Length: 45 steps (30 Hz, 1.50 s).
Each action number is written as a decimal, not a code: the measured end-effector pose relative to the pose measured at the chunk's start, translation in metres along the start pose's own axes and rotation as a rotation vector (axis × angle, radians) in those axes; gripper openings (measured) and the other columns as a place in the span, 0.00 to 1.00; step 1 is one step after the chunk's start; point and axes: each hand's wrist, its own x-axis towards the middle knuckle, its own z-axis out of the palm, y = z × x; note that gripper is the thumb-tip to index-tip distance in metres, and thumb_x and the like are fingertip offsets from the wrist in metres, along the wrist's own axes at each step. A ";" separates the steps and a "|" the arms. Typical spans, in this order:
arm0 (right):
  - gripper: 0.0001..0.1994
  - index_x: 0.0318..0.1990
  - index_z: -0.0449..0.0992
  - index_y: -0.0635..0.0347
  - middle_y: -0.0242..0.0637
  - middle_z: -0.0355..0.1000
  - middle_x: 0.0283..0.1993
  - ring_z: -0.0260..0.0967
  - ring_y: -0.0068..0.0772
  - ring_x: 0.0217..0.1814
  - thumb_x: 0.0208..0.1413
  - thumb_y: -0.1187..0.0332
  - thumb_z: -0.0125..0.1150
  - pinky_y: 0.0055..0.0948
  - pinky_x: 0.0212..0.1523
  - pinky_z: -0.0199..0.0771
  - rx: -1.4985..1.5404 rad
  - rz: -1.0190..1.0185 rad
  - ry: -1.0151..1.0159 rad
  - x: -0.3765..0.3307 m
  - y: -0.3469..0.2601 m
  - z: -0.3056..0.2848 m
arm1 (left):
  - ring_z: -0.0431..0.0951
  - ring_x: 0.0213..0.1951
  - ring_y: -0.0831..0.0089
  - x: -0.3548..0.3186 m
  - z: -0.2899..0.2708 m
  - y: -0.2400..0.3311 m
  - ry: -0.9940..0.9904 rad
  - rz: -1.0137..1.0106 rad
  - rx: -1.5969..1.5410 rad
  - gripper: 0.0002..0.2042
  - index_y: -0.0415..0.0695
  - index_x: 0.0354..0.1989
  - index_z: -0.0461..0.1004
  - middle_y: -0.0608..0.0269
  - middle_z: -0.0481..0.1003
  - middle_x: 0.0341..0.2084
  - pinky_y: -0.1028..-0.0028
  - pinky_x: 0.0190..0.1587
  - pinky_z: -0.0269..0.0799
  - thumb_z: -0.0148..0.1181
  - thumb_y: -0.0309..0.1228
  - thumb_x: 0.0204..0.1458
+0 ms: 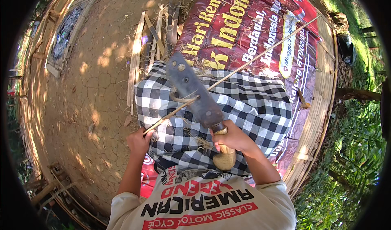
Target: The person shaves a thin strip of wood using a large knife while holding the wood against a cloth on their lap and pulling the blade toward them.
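A long, thin bamboo strip (252, 63) runs slantwise over my lap, from lower left to far right. My left hand (139, 141) is closed around its near end. In my right hand (235, 137) is the curved wooden handle (225, 156) of a machete. The broad dark blade (193, 92) points away and to the left, crossing the strip; whether it cuts into the strip, I cannot tell. A curled shaving (176, 97) shows beside the blade. Black-and-white checkered cloth (260, 108) covers my lap, with shavings (202, 143) scattered on it.
Under and ahead of me lies a dark red printed banner (203, 30), littered with shavings. Several split bamboo pieces (138, 47) lie to its left, beside cracked bare earth (81, 104). A bamboo edge (315, 128) borders the right, with green plants (346, 156) beyond.
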 end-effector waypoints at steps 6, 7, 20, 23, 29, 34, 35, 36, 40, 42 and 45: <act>0.10 0.33 0.69 0.67 0.36 0.69 0.22 0.68 0.26 0.20 0.40 0.78 0.60 0.26 0.22 0.71 0.136 0.002 -0.188 0.014 0.009 -0.005 | 0.74 0.20 0.48 -0.002 -0.001 0.003 -0.004 -0.030 -0.023 0.25 0.41 0.21 0.73 0.48 0.71 0.14 0.58 0.22 0.64 0.59 0.54 0.50; 0.11 0.33 0.69 0.67 0.37 0.68 0.22 0.68 0.27 0.20 0.40 0.79 0.60 0.26 0.22 0.72 0.155 0.028 -0.198 0.015 0.011 -0.008 | 0.74 0.20 0.48 -0.002 -0.003 0.005 -0.012 -0.040 -0.014 0.25 0.41 0.21 0.73 0.48 0.71 0.14 0.58 0.22 0.65 0.59 0.54 0.50; 0.11 0.34 0.67 0.69 0.41 0.67 0.20 0.68 0.31 0.18 0.40 0.81 0.59 0.30 0.21 0.72 0.497 0.016 -0.474 0.027 0.038 -0.015 | 0.74 0.20 0.48 0.001 -0.008 0.010 0.004 -0.019 -0.012 0.22 0.42 0.22 0.74 0.48 0.72 0.14 0.58 0.23 0.65 0.61 0.52 0.49; 0.11 0.34 0.68 0.69 0.41 0.68 0.20 0.69 0.31 0.19 0.40 0.81 0.58 0.29 0.22 0.72 0.380 -0.079 -0.290 0.014 0.017 -0.006 | 0.73 0.20 0.48 -0.002 -0.003 0.008 -0.001 -0.048 -0.025 0.21 0.42 0.22 0.73 0.49 0.71 0.14 0.58 0.23 0.65 0.61 0.51 0.49; 0.12 0.37 0.68 0.68 0.39 0.69 0.23 0.70 0.31 0.20 0.43 0.79 0.60 0.27 0.24 0.72 0.310 -0.103 0.113 0.012 0.005 0.004 | 0.73 0.19 0.47 -0.002 -0.011 0.029 -0.034 -0.099 0.061 0.21 0.41 0.21 0.72 0.49 0.71 0.14 0.57 0.23 0.65 0.61 0.49 0.50; 0.09 0.33 0.68 0.67 0.38 0.68 0.21 0.69 0.31 0.21 0.42 0.81 0.58 0.26 0.22 0.70 0.126 -0.059 -0.132 0.021 0.018 0.012 | 0.73 0.21 0.47 -0.006 -0.005 0.025 -0.040 -0.108 0.046 0.20 0.40 0.23 0.72 0.47 0.72 0.16 0.57 0.24 0.65 0.59 0.47 0.53; 0.09 0.33 0.67 0.67 0.38 0.67 0.20 0.68 0.30 0.20 0.42 0.80 0.58 0.27 0.22 0.69 0.158 -0.051 -0.174 0.023 0.017 0.010 | 0.73 0.21 0.46 -0.007 -0.007 0.029 -0.035 -0.119 0.026 0.20 0.39 0.24 0.72 0.46 0.72 0.16 0.57 0.24 0.66 0.59 0.47 0.53; 0.09 0.32 0.67 0.66 0.38 0.67 0.20 0.68 0.29 0.20 0.42 0.80 0.58 0.27 0.22 0.69 0.187 -0.031 -0.195 0.025 0.016 0.009 | 0.73 0.21 0.46 -0.007 -0.007 0.029 -0.037 -0.120 0.020 0.20 0.40 0.24 0.72 0.47 0.72 0.16 0.57 0.24 0.66 0.59 0.47 0.53; 0.10 0.31 0.65 0.65 0.38 0.65 0.18 0.66 0.30 0.18 0.40 0.79 0.58 0.30 0.21 0.70 0.406 0.022 -0.378 0.034 0.024 -0.002 | 0.74 0.21 0.46 -0.007 -0.009 0.031 -0.049 -0.125 0.058 0.20 0.41 0.24 0.73 0.47 0.72 0.16 0.57 0.24 0.66 0.59 0.47 0.53; 0.10 0.33 0.66 0.66 0.39 0.65 0.18 0.66 0.30 0.16 0.41 0.77 0.59 0.30 0.20 0.70 0.642 0.066 -0.585 0.042 0.038 -0.010 | 0.74 0.21 0.46 -0.004 -0.012 0.034 -0.059 -0.125 0.094 0.20 0.41 0.24 0.73 0.47 0.72 0.16 0.57 0.24 0.66 0.59 0.47 0.53; 0.11 0.34 0.66 0.67 0.40 0.65 0.17 0.66 0.32 0.16 0.41 0.78 0.57 0.31 0.19 0.70 0.624 0.011 -0.547 0.039 0.038 -0.002 | 0.74 0.21 0.47 -0.005 -0.005 0.028 -0.034 -0.112 0.024 0.20 0.41 0.24 0.73 0.47 0.72 0.15 0.57 0.23 0.66 0.59 0.48 0.53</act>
